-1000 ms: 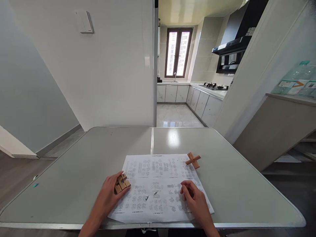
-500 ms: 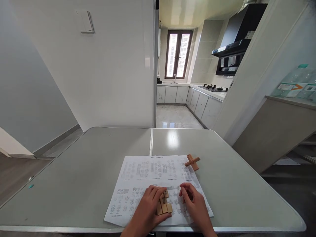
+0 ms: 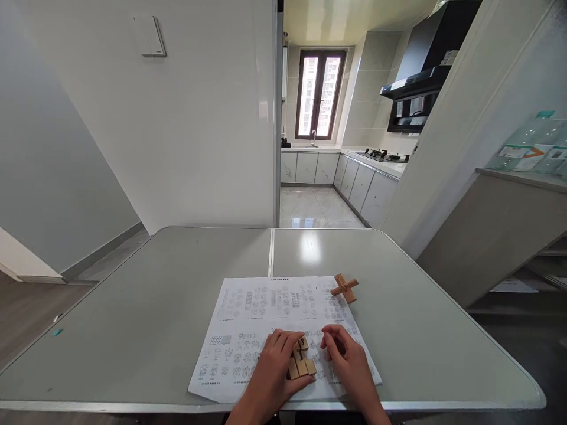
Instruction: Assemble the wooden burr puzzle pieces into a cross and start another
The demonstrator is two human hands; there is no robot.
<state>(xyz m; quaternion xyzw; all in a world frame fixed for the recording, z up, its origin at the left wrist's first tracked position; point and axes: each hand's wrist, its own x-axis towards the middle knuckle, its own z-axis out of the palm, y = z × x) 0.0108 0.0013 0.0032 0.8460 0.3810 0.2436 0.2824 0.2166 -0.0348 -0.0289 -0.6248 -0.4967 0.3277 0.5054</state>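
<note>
My left hand (image 3: 279, 363) is closed round a group of light wooden puzzle blocks (image 3: 302, 366), with the thumb along the near side and the fingers over the far side. One block carries a dark "3". My palm hides the left part of the group. To the right of it, my right hand (image 3: 348, 354) hovers over or rests on the paper, I cannot tell which; its fingers are curled together and nothing shows between them. Beneath both hands lies a printed sheet (image 3: 248, 301) of small diagrams. A brown wooden cross-shaped piece (image 3: 345, 288) lies on its far right corner.
The grey-green table (image 3: 133, 330) has a metal rim and a seam down the middle. A small teal bit (image 3: 57, 332) lies near its left edge. Beyond are a white wall (image 3: 212, 130) and a kitchen doorway. Water bottles (image 3: 527, 144) stand on a shelf at right.
My left hand and the wooden blocks have shifted slightly to the right, closer to my right hand, and more of the "3" shows. My right hand has barely moved.
</note>
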